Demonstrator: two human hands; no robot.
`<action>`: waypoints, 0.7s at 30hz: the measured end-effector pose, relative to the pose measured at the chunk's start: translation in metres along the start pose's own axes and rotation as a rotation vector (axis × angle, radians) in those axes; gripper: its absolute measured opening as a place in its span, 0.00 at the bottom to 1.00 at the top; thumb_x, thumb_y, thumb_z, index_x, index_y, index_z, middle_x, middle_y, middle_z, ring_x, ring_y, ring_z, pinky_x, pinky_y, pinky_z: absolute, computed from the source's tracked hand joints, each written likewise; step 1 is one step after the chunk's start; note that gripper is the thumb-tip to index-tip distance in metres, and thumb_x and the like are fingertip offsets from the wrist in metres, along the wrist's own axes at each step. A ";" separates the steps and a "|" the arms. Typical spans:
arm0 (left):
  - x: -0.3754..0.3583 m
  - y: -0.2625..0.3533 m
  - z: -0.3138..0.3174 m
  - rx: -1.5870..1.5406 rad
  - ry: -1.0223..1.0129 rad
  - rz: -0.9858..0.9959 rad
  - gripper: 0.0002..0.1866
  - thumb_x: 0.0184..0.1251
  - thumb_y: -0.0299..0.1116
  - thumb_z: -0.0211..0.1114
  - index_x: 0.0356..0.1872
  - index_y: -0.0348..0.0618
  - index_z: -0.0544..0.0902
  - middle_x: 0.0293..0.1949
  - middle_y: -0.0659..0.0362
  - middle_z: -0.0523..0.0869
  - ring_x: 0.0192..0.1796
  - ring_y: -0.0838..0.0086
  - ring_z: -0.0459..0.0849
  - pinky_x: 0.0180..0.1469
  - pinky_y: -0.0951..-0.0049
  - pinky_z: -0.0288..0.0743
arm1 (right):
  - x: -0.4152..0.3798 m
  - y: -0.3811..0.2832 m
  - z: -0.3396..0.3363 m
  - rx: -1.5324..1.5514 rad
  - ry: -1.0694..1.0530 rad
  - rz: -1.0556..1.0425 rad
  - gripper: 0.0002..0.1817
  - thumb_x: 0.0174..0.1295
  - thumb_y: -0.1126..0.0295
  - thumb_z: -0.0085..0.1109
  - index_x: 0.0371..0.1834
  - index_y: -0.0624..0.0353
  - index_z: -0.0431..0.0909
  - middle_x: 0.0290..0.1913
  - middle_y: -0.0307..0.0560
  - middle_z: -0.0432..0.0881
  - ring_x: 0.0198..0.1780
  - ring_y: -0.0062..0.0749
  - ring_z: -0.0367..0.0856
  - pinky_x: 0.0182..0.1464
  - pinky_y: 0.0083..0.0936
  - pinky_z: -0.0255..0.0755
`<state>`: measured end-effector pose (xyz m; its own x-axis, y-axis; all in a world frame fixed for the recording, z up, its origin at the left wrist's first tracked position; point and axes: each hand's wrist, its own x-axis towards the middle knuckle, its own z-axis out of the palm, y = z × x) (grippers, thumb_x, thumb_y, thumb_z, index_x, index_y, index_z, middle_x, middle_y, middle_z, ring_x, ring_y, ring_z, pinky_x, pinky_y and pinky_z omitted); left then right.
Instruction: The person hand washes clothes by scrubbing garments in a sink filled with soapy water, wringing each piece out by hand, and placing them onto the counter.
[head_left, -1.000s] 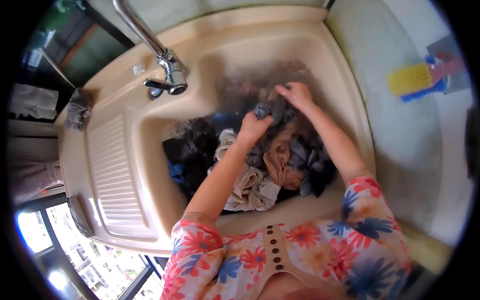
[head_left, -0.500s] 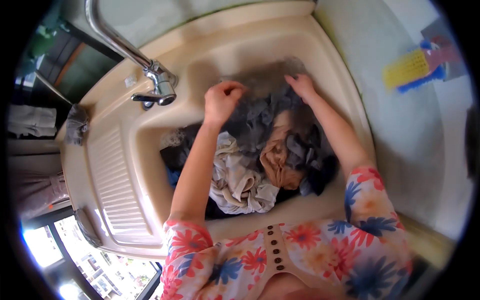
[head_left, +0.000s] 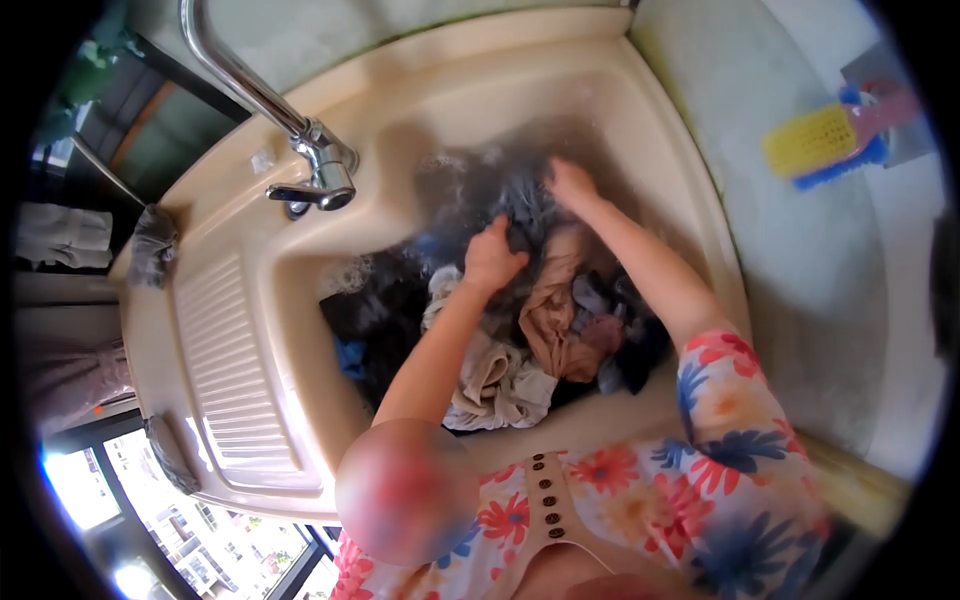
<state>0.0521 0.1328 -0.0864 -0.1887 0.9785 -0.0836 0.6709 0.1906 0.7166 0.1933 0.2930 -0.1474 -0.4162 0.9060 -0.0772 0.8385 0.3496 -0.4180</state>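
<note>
Both of my hands are in a beige sink (head_left: pixel 690 190) of dark water and wet clothes. My left hand (head_left: pixel 495 258) is closed on dark grey cloth (head_left: pixel 518 232) in the middle of the basin. Farther up and to the right, my right hand (head_left: pixel 572 184) grips the grey-blue cloth (head_left: pixel 530 197), its fingertips partly hidden in it. A tan cloth (head_left: pixel 550 305) lies just below my hands. Nearer to me is a cream cloth (head_left: pixel 505 385), partly behind my left forearm. Dark clothes (head_left: pixel 375 310) fill the left side.
A chrome faucet (head_left: pixel 325 165) stands at the sink's upper left, beside a ribbed drainboard (head_left: pixel 232 365). Grey cloths (head_left: pixel 153 247) hang on the left rim. A yellow brush (head_left: pixel 812 140) and a blue one (head_left: pixel 845 165) hang on the right wall.
My left hand has moved down and right, and my right hand to the left, closer together. The grey cloth is now bunched between them. More of the dark clothes at left shows.
</note>
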 end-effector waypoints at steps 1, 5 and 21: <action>0.006 -0.009 0.002 -0.082 -0.119 -0.091 0.32 0.43 0.29 0.65 0.55 0.36 0.69 0.42 0.47 0.79 0.43 0.53 0.77 0.50 0.62 0.71 | 0.000 0.009 -0.001 0.076 -0.172 -0.218 0.22 0.54 0.52 0.57 0.44 0.58 0.75 0.41 0.58 0.79 0.46 0.49 0.77 0.48 0.39 0.70; 0.024 -0.065 -0.022 -1.476 0.079 -0.603 0.23 0.52 0.33 0.59 0.52 0.38 0.73 0.43 0.54 0.80 0.43 0.64 0.80 0.47 0.65 0.73 | 0.000 0.021 -0.043 1.024 -0.075 0.214 0.25 0.49 0.55 0.65 0.41 0.66 0.78 0.40 0.54 0.82 0.36 0.35 0.82 0.39 0.27 0.75; 0.000 -0.048 0.051 -1.668 -0.026 -0.769 0.19 0.65 0.40 0.42 0.49 0.42 0.74 0.46 0.54 0.80 0.48 0.64 0.78 0.52 0.63 0.71 | -0.038 -0.098 0.041 0.408 0.026 -0.016 0.12 0.46 0.60 0.60 0.23 0.57 0.76 0.34 0.51 0.77 0.37 0.48 0.76 0.38 0.37 0.70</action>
<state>0.0563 0.1278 -0.1557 -0.0527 0.7268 -0.6848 -0.8783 0.2926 0.3782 0.1124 0.2146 -0.1410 -0.4145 0.9088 -0.0475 0.6219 0.2448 -0.7438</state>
